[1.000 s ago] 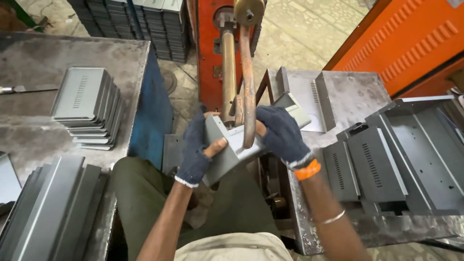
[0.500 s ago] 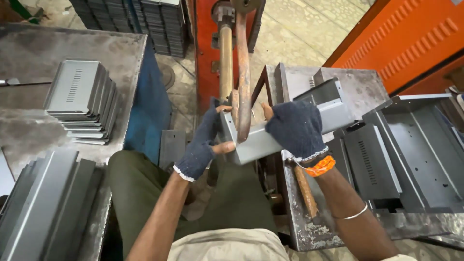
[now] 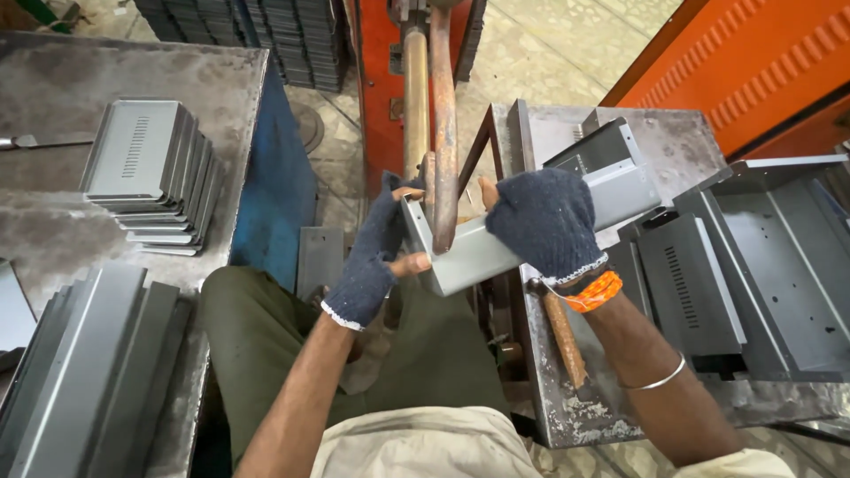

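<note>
While both gloved hands clamp it from either side, a grey bent sheet-metal panel (image 3: 496,252) sits at the tip of the rusty vertical welder arm (image 3: 442,124), above the person's lap. Left hand (image 3: 376,257) has its fingers curled shut on the panel's near corner, thumb underneath; right hand (image 3: 544,221) is closed over the panel's top edge. Just right, a steel bench (image 3: 567,416) carries more grey enclosures (image 3: 761,265); left, a table (image 3: 53,239) bears a stack of vented covers (image 3: 155,173).
</note>
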